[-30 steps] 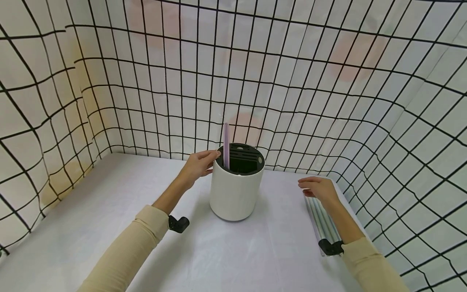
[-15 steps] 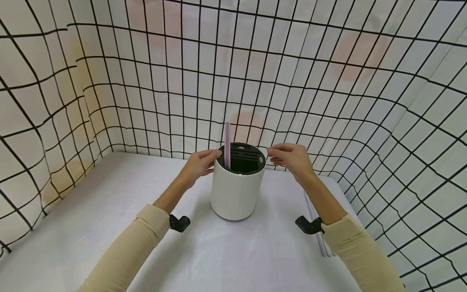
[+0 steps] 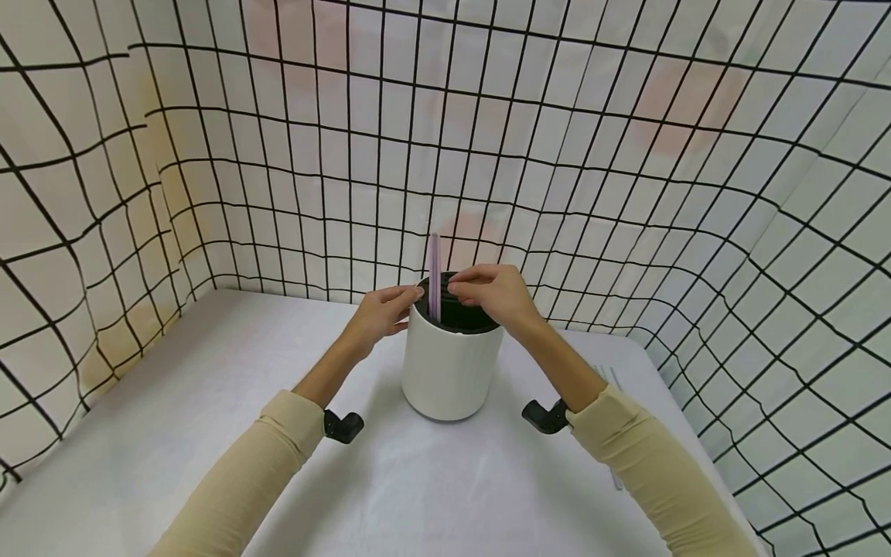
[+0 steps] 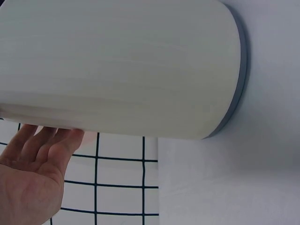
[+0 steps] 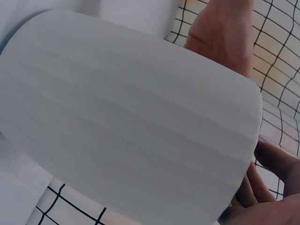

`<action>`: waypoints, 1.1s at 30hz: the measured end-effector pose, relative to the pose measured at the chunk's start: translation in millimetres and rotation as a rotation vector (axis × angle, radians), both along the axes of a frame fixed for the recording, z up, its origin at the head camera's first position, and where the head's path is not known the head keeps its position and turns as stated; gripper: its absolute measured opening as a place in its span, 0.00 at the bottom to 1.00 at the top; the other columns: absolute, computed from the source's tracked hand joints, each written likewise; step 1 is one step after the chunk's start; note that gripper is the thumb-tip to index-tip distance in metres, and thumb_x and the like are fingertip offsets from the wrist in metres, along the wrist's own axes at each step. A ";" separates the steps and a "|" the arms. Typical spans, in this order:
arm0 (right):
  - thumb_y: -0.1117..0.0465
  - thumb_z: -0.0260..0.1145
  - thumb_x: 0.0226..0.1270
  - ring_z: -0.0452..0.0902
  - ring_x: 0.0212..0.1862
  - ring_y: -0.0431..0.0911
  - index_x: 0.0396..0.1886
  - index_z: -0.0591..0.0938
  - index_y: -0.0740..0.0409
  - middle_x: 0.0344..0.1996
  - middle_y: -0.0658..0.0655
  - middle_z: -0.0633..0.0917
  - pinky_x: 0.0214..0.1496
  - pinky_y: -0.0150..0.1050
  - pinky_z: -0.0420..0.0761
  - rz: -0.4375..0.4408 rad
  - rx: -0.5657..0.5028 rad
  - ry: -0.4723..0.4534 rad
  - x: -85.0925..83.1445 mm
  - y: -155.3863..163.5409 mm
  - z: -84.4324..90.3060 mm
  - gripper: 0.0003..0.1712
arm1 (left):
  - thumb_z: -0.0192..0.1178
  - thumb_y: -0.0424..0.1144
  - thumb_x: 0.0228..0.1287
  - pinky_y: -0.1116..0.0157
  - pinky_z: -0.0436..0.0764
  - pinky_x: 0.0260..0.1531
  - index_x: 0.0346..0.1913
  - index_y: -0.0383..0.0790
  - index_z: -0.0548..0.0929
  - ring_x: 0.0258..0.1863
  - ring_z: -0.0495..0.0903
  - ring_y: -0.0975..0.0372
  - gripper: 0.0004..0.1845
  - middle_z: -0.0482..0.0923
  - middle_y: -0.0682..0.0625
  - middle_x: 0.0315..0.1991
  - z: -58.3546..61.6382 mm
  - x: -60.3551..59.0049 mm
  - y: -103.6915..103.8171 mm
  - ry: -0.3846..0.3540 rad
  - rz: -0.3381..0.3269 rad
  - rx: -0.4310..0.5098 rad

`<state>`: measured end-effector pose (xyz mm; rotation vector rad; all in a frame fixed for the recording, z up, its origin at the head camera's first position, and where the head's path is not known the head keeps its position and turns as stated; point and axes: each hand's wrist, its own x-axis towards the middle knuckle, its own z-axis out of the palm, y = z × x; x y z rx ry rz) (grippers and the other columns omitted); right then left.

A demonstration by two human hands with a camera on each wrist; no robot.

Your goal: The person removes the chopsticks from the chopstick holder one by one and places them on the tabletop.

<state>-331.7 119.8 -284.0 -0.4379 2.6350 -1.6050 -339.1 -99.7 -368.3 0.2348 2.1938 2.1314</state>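
Standing near the middle of the white tabletop (image 3: 209,433), a white cylindrical holder (image 3: 448,367) with a black slotted top takes up the centre of the scene, with one pale purple straw (image 3: 435,275) rising upright from its left side. The left hand (image 3: 379,313) rests against the holder's upper left rim, fingers (image 4: 44,140) lying fairly straight along the wall (the left wrist view shows them pressed flat on it, not curled round). The right hand (image 3: 490,294) sits over the holder's mouth, its fingers bent down toward the black top just right of the straw; whether they pinch anything there cannot be told, since the hand hides its own fingertips. In the right wrist view the holder's white wall (image 5: 131,122) fills the frame, and the right fingers (image 5: 276,159) show only at its far rim. The tabletop lies bare and wide to the left and in front of the holder, while behind and to both sides a grid-patterned curtain (image 3: 626,155) closes the space, nearest at the back. On the right part of the tabletop, well apart from the holder, the ends of more straws (image 3: 609,375) lie flat, mostly hidden behind the right forearm (image 3: 626,449).
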 end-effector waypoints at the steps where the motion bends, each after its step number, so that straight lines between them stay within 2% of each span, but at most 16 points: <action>1: 0.58 0.73 0.67 0.87 0.48 0.52 0.48 0.88 0.60 0.50 0.60 0.88 0.56 0.45 0.87 0.001 0.002 0.006 -0.6 -1.7 -1.1 0.14 | 0.62 0.56 0.71 0.53 0.81 0.63 0.67 0.41 0.79 0.67 0.77 0.53 0.29 0.78 0.45 0.67 -0.1 0.0 0.4 0.001 -0.001 -0.001; 8: 0.55 0.74 0.65 0.84 0.50 0.49 0.46 0.90 0.55 0.46 0.56 0.90 0.57 0.48 0.85 0.004 0.051 0.046 -3.2 -8.7 -6.7 0.13 | 0.60 0.55 0.72 0.52 0.80 0.64 0.67 0.41 0.78 0.68 0.75 0.53 0.29 0.77 0.46 0.68 -0.4 -0.1 0.8 0.011 -0.013 -0.006; 12: 0.54 0.75 0.64 0.83 0.55 0.49 0.47 0.89 0.54 0.46 0.55 0.90 0.66 0.52 0.80 0.008 0.062 0.033 -2.8 -11.4 -9.2 0.14 | 0.60 0.56 0.72 0.52 0.79 0.64 0.68 0.42 0.78 0.69 0.75 0.53 0.29 0.76 0.46 0.68 -0.4 1.0 0.4 0.013 -0.016 -0.014; 15: 0.56 0.75 0.64 0.83 0.58 0.49 0.47 0.89 0.55 0.46 0.55 0.91 0.68 0.50 0.78 0.009 0.079 0.038 -2.3 -13.2 -11.2 0.13 | 0.60 0.57 0.73 0.52 0.79 0.64 0.68 0.42 0.78 0.70 0.74 0.53 0.30 0.75 0.46 0.69 -0.3 1.9 -0.5 0.015 -0.019 -0.016; 29: 0.59 0.75 0.64 0.84 0.54 0.50 0.44 0.89 0.57 0.44 0.57 0.91 0.64 0.49 0.81 -0.035 0.061 0.069 -0.9 -17.6 -13.3 0.11 | 0.60 0.56 0.73 0.52 0.78 0.65 0.69 0.41 0.77 0.70 0.73 0.52 0.30 0.74 0.45 0.70 0.8 3.2 -0.7 0.010 -0.023 -0.009; 33: 0.58 0.75 0.64 0.84 0.49 0.49 0.43 0.89 0.56 0.43 0.56 0.90 0.58 0.48 0.84 -0.049 0.046 0.066 0.3 -14.8 -10.5 0.11 | 0.59 0.56 0.73 0.52 0.78 0.65 0.69 0.41 0.77 0.70 0.73 0.52 0.30 0.74 0.46 0.70 0.7 2.7 -0.2 0.005 -0.020 -0.011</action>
